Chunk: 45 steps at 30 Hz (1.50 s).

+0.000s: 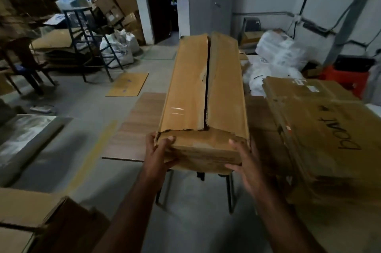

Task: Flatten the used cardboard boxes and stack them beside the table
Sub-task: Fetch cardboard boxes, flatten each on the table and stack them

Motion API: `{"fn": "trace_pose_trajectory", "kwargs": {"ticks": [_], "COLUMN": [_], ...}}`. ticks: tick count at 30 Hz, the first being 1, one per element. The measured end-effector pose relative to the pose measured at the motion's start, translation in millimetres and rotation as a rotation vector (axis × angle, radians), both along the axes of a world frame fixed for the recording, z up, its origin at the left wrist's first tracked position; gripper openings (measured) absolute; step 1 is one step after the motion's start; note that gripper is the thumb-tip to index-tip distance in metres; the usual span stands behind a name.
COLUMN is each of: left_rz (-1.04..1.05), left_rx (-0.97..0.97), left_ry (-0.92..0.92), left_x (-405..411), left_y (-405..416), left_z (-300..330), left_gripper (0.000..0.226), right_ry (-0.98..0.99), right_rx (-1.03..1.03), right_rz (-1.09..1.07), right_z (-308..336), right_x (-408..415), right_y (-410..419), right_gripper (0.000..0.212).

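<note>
Long taped carton held by its near end over the wooden table

The 2 hands, left hand (157, 155) and right hand (246, 161), grip the long cardboard box (206, 96) at its near corners above the table (142, 121); it looks light, stiff, tape-slick, best gripped by edges.

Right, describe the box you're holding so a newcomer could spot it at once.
Start at the wooden table in the middle of the room. The long box lies along it, its near end held by the left hand and right hand. Unlike the flattened cardboard stacked to its right, it is still boxy, with a dark slit between its two top flaps.
</note>
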State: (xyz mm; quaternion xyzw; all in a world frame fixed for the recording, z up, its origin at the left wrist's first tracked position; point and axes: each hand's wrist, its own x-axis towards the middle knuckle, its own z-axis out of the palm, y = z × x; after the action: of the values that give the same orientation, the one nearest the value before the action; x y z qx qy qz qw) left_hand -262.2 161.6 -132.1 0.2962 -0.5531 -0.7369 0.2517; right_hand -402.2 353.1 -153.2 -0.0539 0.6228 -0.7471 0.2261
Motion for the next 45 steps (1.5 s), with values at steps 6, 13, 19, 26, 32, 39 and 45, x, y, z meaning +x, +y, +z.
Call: {"fn": "trace_pose_trajectory", "kwargs": {"ticks": [6, 13, 19, 26, 32, 39, 45], "left_rz": [0.004, 0.004, -0.051, -0.139, -0.158, -0.204, -0.287], "left_rx": [0.058, 0.109, 0.144, 0.121, 0.165, 0.493, 0.304], "left_ry": [-0.067, -0.112, -0.203, -0.189, -0.141, -0.075, -0.193], "left_x": [-62.7, -97.2, -119.5, -134.0, -137.4, -125.6, -116.4], "left_y": [-12.5, -45.2, -79.0, -104.2, -114.0, -122.6, -135.1], "left_z": [-14.9, -26.0, -48.4, -77.3, -78.5, -87.3, -116.3], "left_gripper": [0.025, 0.022, 0.04, 0.051, 0.048, 0.043, 0.034], "right_ry": [-0.044, -0.098, -0.166, -0.183, -0.12, 0.255, 0.89], "right_rx": [0.097, 0.149, 0.225, 0.302, 0.289, 0.512, 1.183], "right_rz": [0.061, 0.093, 0.029, -0.052, -0.073, -0.146, 0.046], "right_z": [-2.2, -17.5, -40.5, -61.2, -56.1, -5.3, 6.3], "right_x": [-60.8, -98.6, -114.3, -121.7, -120.0, -117.2, -63.0], "right_y": [-8.2, -44.2, -81.2, -100.1, -101.5, -110.5, -153.5], "right_gripper": [0.085, 0.084, 0.071, 0.083, 0.068, 0.078, 0.099]}}
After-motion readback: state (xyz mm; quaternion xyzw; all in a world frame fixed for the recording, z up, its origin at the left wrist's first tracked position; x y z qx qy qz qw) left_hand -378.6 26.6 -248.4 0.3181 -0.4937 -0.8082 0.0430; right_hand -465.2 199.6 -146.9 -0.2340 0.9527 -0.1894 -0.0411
